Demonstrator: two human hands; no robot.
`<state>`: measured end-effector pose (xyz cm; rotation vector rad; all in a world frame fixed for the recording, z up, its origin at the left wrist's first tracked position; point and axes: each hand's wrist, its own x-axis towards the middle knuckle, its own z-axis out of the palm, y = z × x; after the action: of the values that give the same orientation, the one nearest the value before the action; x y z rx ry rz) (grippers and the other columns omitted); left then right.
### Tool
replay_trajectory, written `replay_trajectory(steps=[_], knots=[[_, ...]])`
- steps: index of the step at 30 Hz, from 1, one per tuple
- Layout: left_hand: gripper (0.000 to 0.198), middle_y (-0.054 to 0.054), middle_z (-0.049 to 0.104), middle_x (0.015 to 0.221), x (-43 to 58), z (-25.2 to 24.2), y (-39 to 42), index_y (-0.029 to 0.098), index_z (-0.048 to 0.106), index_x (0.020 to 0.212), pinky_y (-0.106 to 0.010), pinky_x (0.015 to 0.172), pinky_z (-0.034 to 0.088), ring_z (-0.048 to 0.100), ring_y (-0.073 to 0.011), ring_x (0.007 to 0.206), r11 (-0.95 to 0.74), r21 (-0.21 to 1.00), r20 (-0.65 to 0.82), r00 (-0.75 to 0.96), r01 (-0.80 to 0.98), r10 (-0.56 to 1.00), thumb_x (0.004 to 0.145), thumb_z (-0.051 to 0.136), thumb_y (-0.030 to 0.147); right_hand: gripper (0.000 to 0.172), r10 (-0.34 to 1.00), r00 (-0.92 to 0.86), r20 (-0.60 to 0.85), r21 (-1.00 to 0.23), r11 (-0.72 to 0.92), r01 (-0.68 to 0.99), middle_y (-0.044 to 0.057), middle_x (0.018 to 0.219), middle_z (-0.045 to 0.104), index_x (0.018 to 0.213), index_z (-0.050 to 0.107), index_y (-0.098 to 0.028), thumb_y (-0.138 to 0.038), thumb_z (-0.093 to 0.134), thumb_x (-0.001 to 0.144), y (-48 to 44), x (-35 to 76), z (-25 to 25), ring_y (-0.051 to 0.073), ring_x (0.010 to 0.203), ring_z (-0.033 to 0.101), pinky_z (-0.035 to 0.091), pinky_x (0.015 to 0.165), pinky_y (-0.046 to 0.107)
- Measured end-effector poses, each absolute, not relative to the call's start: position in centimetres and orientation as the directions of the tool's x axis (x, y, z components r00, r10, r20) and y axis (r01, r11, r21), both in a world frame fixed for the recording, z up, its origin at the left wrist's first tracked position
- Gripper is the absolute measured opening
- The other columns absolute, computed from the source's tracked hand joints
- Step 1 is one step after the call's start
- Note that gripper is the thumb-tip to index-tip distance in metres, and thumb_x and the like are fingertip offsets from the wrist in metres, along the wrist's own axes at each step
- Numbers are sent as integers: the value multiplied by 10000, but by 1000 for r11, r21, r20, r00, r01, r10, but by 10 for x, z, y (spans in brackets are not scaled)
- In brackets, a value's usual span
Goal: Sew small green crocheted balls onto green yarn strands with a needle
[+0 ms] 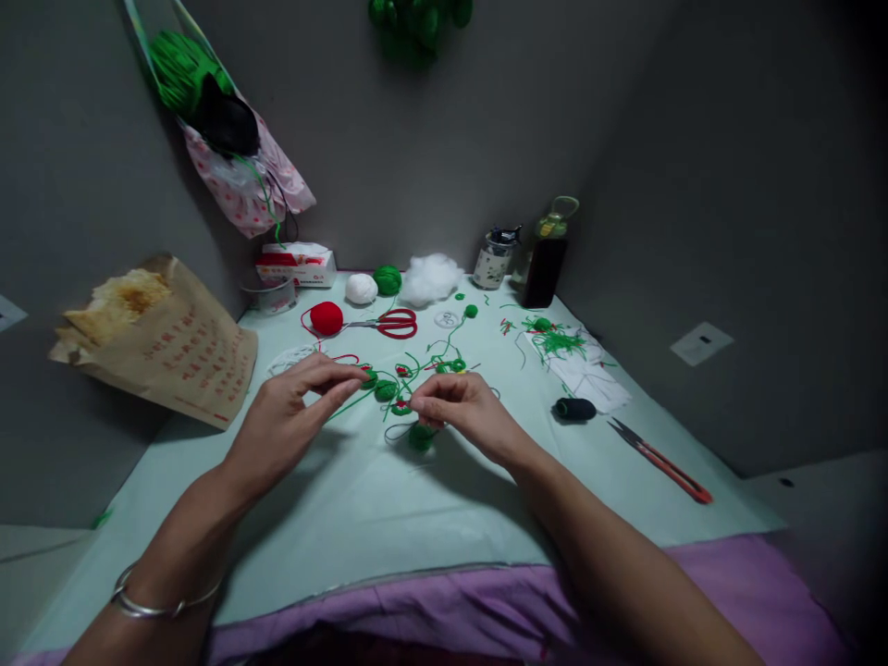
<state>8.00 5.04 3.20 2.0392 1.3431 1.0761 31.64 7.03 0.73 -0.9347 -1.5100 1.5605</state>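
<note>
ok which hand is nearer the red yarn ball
Left: the left hand is close in front of the red yarn ball; the right hand is farther off, toward the right.

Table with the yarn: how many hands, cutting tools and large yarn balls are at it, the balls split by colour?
Hands: 2 (left hand, right hand)
Cutting tools: 2 (red-handled scissors, orange-handled snips)
Red yarn ball: 1
White yarn ball: 1
Large green yarn ball: 1
Total: 7

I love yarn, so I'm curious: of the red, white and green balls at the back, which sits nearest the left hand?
The red ball, beside the red-handled scissors. The white ball and green ball lie farther back, farther from the left hand.
</note>
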Motion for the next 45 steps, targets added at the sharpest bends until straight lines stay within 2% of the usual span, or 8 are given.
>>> replay_trajectory(steps=[6, 13, 18, 22, 25, 30, 36, 45], knots=[[167, -12, 644, 788, 110, 22, 62, 222, 772, 852, -295, 716, 434, 592, -175, 764, -384, 808, 218, 378, 447, 900, 861, 671, 355, 215, 907, -418, 49, -999, 44, -24, -7, 643, 593, 766, 720, -135, -345, 761, 784, 69, 320, 14, 86, 606, 490, 379, 590, 226], [221, -24, 666, 790, 90, 11, 73, 210, 728, 730, -317, 746, 429, 598, -192, 785, -311, 816, 150, 342, 486, 928, 841, 651, 384, 150, 962, -248, 111, -991, 90, -97, -24, 615, 560, 750, 727, -156, -297, 778, 760, 78, 340, 20, 74, 576, 422, 329, 559, 223], [224, -42, 693, 830, 90, 20, 71, 211, 756, 769, -331, 765, 434, 605, -205, 812, -247, 850, 144, 245, 466, 959, 841, 658, 400, 138, 962, -250, 110, -989, 80, -127, -24, 604, 545, 742, 729, -159, -287, 778, 758, 81, 344, 22, 76, 571, 414, 320, 558, 230], [207, -52, 714, 954, 111, 27, 70, 213, 771, 884, -336, 813, 445, 628, -210, 885, -235, 903, 132, 288, 361, 948, 841, 676, 392, 139, 960, -255, 113, -990, 87, -109, -23, 615, 543, 746, 728, -161, -291, 773, 770, 79, 341, 21, 82, 582, 415, 331, 571, 237], [244, -43, 700, 944, 128, 26, 70, 212, 754, 974, -324, 771, 456, 621, -191, 835, -208, 938, 109, 334, 277, 936, 832, 689, 400, 153, 954, -271, 128, -991, 109, -84, -22, 623, 542, 748, 725, -161, -303, 769, 783, 77, 339, 20, 85, 594, 418, 331, 574, 237], [129, -3, 628, 798, 142, 22, 73, 189, 660, 777, -290, 710, 440, 565, -154, 753, -224, 953, 145, 342, 205, 928, 830, 629, 303, 152, 947, -289, 141, -990, 132, -50, -20, 639, 553, 753, 721, -158, -301, 757, 791, 75, 337, 18, 84, 602, 415, 327, 577, 236], [46, 13, 587, 718, 130, 18, 78, 191, 583, 704, -284, 677, 414, 530, -149, 704, -237, 929, 128, 355, 283, 926, 742, 593, 217, 160, 948, -285, 145, -989, 137, -47, -15, 651, 574, 723, 702, -155, -298, 765, 755, 74, 332, 18, 87, 607, 433, 343, 591, 240], [144, 14, 603, 709, 93, 1, 95, 189, 620, 730, -268, 612, 377, 510, -143, 640, -107, 953, 68, 141, 285, 988, 761, 660, 323, 196, 975, -176, 137, -987, 119, -105, -24, 597, 497, 712, 699, -161, -336, 786, 718, 79, 344, 23, 91, 580, 361, 281, 551, 251]])
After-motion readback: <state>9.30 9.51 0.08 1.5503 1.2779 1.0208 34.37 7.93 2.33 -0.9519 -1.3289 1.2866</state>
